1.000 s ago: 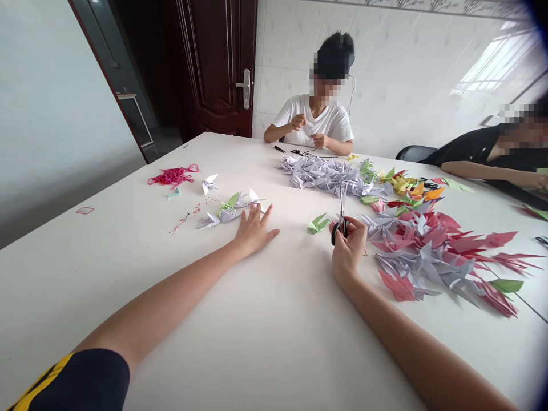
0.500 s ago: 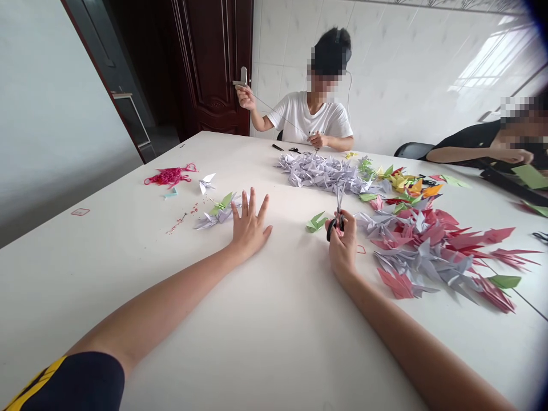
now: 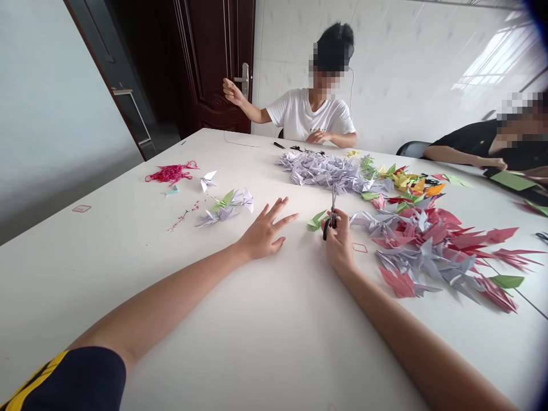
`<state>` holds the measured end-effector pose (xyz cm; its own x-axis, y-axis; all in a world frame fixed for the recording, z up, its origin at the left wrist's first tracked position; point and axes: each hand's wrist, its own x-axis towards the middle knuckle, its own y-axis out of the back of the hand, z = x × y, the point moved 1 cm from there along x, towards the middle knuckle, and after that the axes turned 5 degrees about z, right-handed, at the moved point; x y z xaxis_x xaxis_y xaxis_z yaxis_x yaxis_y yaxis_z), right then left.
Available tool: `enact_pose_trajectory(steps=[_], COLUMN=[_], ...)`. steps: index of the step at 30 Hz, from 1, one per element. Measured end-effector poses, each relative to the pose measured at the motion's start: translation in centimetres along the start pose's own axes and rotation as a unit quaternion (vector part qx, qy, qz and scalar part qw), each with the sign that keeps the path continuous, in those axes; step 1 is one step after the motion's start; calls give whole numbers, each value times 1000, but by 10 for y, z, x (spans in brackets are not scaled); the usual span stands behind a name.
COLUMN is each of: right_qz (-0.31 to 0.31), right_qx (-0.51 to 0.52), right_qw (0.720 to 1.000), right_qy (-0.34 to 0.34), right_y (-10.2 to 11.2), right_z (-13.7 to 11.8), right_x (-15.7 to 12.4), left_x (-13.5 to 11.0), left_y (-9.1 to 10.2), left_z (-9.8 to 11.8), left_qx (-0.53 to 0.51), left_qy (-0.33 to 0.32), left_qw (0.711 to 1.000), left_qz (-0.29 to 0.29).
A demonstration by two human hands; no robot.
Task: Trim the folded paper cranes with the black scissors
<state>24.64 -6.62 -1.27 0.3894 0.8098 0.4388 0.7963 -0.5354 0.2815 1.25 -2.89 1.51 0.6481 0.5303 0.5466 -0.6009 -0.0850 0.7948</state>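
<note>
my right grip (image 3: pixel 339 242) pinches black-handled metal scissors (image 3: pixel 333 217), my left grip (image 3: pixel 261 233) spread; a careless sideways turn could nick the green folded-paper shape (image 3: pixel 315 221) just beside them.

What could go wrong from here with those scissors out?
1. The scissors in the right hand point toward the white paper pile, so a forward reach might nick or scatter folded pieces.
2. A green folded piece lies close beside the scissors and could get bumped or crushed.
3. The left hand is open, fingers spread on the scissors' side; if the hands meet carelessly, the blades might catch a finger.
</note>
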Motion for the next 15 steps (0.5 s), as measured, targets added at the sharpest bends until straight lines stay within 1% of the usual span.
enact_pose_trajectory(steps=[3, 7, 10, 13, 15], right_qz=[-26, -75, -149, -238, -272], right_qx=[17, 13, 34, 72, 102], right_qw=[999, 997, 988, 969, 957], right_qy=[-21, -8, 9, 6, 2], right_y=[-1, -1, -2, -3, -3], right_z=[-6, -14, -17, -20, -21], right_x=[-1, -3, -6, -9, -10], left_x=[0, 0, 0, 0, 0], left_y=[-3, -7, -8, -7, -5], left_z=[-5, -11, -13, -12, -11], left_qx=[-30, -64, -79, -89, -93], left_qy=[56, 113, 124, 127, 129], left_qw=[997, 990, 987, 985, 984], left_qz=[-32, -52, -62, -76, -83])
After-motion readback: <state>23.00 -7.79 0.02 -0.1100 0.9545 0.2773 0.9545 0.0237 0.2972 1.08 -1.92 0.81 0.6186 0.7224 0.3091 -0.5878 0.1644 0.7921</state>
